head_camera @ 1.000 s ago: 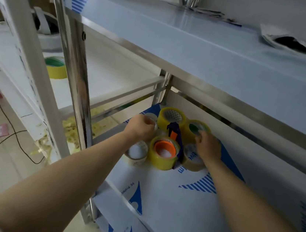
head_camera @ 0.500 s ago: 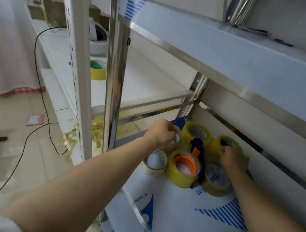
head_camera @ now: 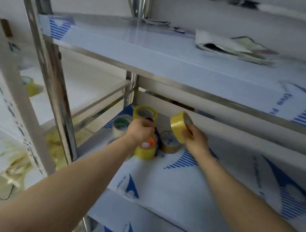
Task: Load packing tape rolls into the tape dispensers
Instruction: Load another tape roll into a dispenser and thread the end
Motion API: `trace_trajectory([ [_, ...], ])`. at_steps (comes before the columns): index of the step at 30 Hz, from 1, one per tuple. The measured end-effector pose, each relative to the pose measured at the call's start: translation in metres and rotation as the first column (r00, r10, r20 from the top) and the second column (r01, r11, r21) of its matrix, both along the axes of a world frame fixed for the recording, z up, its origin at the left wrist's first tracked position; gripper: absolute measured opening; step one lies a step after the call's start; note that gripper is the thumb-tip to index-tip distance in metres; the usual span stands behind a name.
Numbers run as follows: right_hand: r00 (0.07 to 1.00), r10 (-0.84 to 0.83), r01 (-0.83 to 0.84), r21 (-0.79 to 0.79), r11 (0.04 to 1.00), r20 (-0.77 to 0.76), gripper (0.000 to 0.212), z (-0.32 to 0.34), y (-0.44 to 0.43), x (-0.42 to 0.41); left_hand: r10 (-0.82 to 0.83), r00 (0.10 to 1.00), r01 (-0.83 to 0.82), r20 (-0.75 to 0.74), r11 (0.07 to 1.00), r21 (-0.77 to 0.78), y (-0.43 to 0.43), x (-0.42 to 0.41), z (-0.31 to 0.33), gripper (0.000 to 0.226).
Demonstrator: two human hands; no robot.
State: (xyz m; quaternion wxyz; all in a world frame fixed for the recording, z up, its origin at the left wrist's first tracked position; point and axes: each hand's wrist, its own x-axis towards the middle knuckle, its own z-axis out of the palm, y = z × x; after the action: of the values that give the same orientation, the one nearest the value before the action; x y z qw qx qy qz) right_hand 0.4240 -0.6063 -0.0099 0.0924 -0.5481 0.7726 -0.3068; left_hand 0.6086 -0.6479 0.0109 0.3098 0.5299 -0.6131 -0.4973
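Roll: yellow see-through tape [head_camera: 178,126], glossy wide band, grey core face. It is tilted on edge with the core face turned up and right.
Where: in the air over the shelf [head_camera: 179,177], just right of and above the other rolls, below the upper shelf [head_camera: 156,52].
Right hand: [head_camera: 196,138] grip clamped on the roll, fingers curled round its lower right edge.
Left hand: [head_camera: 139,130] fingers curled down over the middle of the cluster. I cannot tell whether its grip has closed on anything.
Dispenser: dark blue part [head_camera: 157,133] showing just right of the left hand, mostly hidden.
Cluster: far roll [head_camera: 144,113] yellow with a mesh-look core; white roll [head_camera: 121,126] to the left; brown roll [head_camera: 170,143] on the right; orange-core roll [head_camera: 145,150] nearest. All stand close together at the far left of the shelf.
Change: half a second ago the right hand rested on the roll while it sat in the cluster; now the roll is lifted clear. The left hand has moved from the cluster's left side to its middle.
Around: papers [head_camera: 233,48] lie on the upper shelf.
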Motion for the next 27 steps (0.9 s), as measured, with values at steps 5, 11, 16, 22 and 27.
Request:
trace_trajectory([
  [5,0.924,-0.066,0.135,-0.158,0.978,0.377,0.02,-0.004,0.082,0.013,-0.073,0.981,0.108,-0.177,0.975,0.195,0.051,-0.025,-0.005,0.013],
  [11,0.817,-0.166,0.3,-0.16,0.94,0.553,0.023,0.001,0.19,0.003,-0.183,0.92,0.31,-0.346,0.88,0.359,0.128,-0.076,-0.001,0.016],
  [16,0.769,-0.177,0.343,-0.163,0.925,0.614,0.024,0.009,0.279,-0.014,-0.356,0.85,0.492,-0.388,0.799,0.346,0.197,-0.117,0.0,0.03],
  [22,0.733,-0.222,0.381,-0.117,0.917,0.643,0.027,0.009,0.406,-0.054,-0.415,0.738,0.649,-0.532,0.652,0.392,0.306,-0.181,0.009,0.017],
  [27,0.64,-0.329,0.507,-0.06,0.86,0.694,0.028,0.0,0.527,-0.11,-0.635,0.594,0.805,-0.494,0.483,0.345,0.428,-0.247,0.006,0.009],
])
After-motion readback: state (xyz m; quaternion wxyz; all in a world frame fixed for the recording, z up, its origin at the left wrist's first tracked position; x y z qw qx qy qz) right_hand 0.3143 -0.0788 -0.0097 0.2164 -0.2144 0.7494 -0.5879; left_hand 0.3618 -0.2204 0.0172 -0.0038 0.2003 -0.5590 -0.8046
